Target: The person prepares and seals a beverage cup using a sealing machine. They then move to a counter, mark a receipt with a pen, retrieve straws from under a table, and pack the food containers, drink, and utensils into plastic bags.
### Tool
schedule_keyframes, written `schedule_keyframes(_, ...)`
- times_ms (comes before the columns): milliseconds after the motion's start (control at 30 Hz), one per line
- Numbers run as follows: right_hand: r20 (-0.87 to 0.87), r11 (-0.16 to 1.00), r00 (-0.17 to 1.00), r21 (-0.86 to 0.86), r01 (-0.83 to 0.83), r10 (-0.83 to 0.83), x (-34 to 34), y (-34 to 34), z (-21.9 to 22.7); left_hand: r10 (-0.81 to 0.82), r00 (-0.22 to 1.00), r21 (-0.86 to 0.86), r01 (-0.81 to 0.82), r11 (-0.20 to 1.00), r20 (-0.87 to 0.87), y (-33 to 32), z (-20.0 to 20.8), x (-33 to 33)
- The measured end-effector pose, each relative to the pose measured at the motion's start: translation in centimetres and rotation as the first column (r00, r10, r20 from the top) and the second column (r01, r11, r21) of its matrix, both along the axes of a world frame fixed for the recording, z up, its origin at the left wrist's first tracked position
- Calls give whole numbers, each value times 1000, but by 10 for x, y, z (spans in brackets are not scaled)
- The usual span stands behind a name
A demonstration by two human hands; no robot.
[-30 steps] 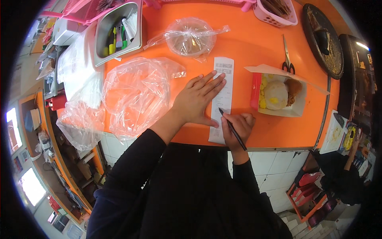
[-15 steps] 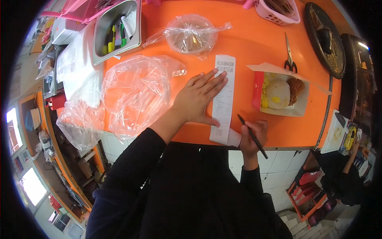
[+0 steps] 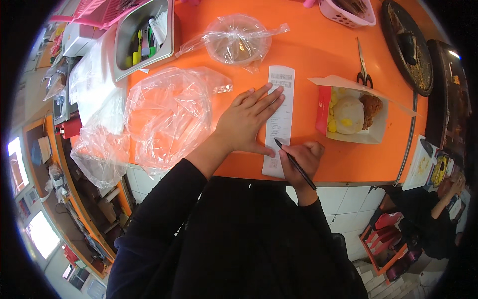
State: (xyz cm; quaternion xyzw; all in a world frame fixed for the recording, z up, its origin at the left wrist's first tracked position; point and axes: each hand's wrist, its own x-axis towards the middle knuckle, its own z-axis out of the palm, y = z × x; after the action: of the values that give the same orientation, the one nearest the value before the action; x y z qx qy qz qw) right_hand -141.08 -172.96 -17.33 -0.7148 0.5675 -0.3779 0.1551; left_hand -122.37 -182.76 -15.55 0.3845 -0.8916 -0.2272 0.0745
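Note:
A long white printed receipt [image 3: 282, 104] lies on the orange table [image 3: 318, 60], bearing some handwritten marks. My left hand [image 3: 246, 122] is spread flat, its fingertips and thumb resting on the paper. In my right hand [image 3: 304, 160] is a black pen [image 3: 298, 167], its tip at the receipt's right edge near my left thumb. To the right stands an open red and white meal box [image 3: 323, 112] holding rice [image 3: 348, 117], yellow pieces and a brown fried piece of chicken [image 3: 370, 109].
Clear plastic bags [image 3: 167, 119] spread at the left. A bowl wrapped in clear plastic [image 3: 239, 42] stands at the back. Scissors [image 3: 364, 67] lie behind the box. A metal tray of markers [image 3: 172, 37], a pink basket [image 3: 348, 17] and a dark round tray [image 3: 423, 82] line the edges. Another person's arm [image 3: 448, 197] shows far right.
My right hand has moved left with the pen, bringing its tip onto the receipt. The curled lower end of the receipt is now mostly hidden behind that hand. My left hand stays put.

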Motion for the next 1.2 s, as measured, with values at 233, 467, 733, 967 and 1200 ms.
schedule_keyframes(233, -67, 998, 995, -4, 69, -69, 0, -4, 2, 10, 999, -25, -11, 1000, -42, -3, -4, -2)
schedule_keyframes(467, -23, 995, 996, -55, 86, -88, -5, -6, -3, -2, 998, -7, 1, 1000, -55, -6, 1, 0)
schedule_keyframes(733, -560, 753, 632, -21, -658, 536, -20, -51, 35, -11, 990, -5, 10, 1000, -138, -2, 1, 1)
schedule_keyframes(967, -522, 766, 711, -158, -623, 471, 1, -113, 147, -41, 994, -43, 37, 998, -102, 1, 6, 14)
schedule_keyframes(1200, -639, 863, 657, 21, -504, 400, 27, -336, 121, -8, 956, 180, 64, 982, -293, 3, 29, 2)
